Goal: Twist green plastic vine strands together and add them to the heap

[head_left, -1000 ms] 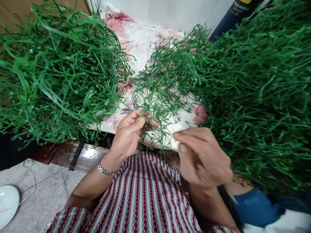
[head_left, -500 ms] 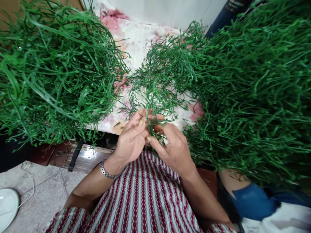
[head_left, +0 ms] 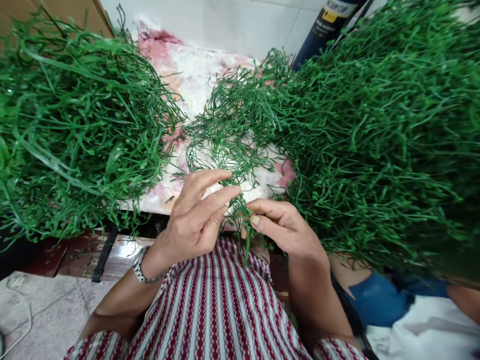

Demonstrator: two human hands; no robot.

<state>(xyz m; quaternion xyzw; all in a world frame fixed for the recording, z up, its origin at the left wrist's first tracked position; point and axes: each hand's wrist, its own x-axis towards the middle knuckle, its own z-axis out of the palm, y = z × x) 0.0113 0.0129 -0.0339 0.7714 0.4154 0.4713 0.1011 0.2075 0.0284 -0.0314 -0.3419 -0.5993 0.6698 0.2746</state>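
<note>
My right hand pinches a small green plastic-looking sprig between thumb and forefinger; its stem end points down over the striped shirt. My left hand, with a metal watch on the wrist, is just to the left. Its fingers are stretched out and apart beside the sprig, and I see nothing gripped in it. Thin loose green sprigs lie on the floral cloth beyond my fingertips. The lower fingers of my right hand are partly hidden.
A big heap of curly green strands stands on the left, and a larger heap of thin sprigs fills the right. Behind the right heap leans a dark tube. Another person's blue-clothed leg shows at lower right.
My hands were close together around the sprig. Now the left fingers have spread and drawn away, while the right hand holds the sprig with its stem hanging lower. The view has shifted slightly.
</note>
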